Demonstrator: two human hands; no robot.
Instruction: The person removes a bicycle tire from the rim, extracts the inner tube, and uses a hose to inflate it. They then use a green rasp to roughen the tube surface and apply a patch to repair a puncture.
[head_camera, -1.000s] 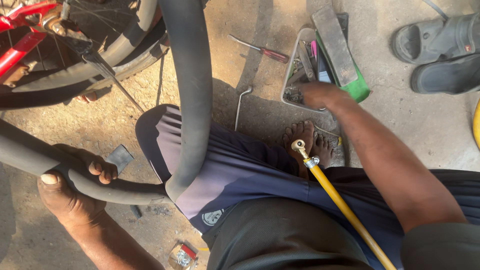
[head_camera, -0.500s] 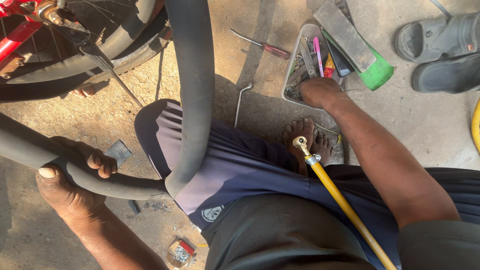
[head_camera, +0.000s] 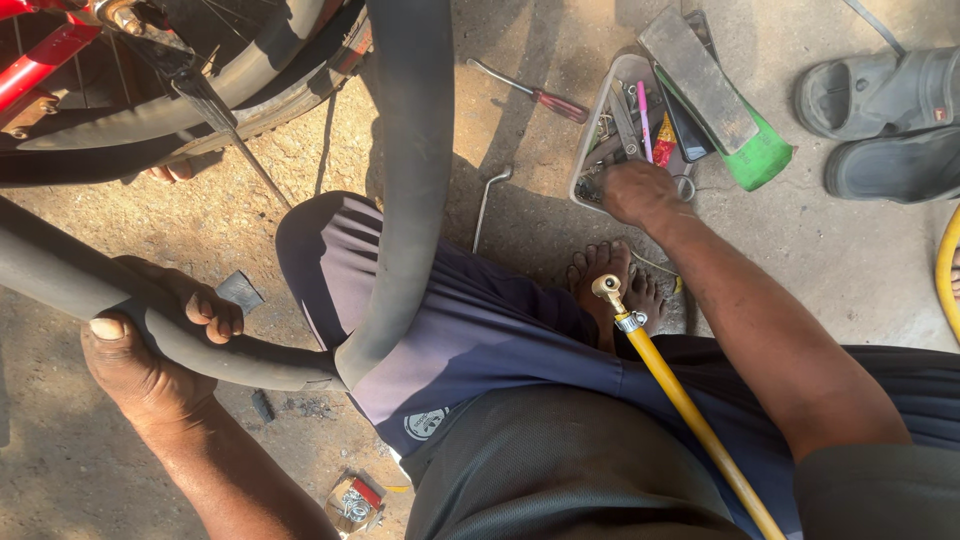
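Bright, hard sunlight falls across the concrete ground (head_camera: 850, 270), casting dark, sharp-edged shadows beside the inner tube (head_camera: 410, 180) and the tool tray (head_camera: 590, 150). The picture is sharp, with wide-angle stretching toward the corners.

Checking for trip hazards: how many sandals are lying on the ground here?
2, both at the upper right: one grey sandal nearer the top edge, the other sandal just below it, touching. More may lie out of view.
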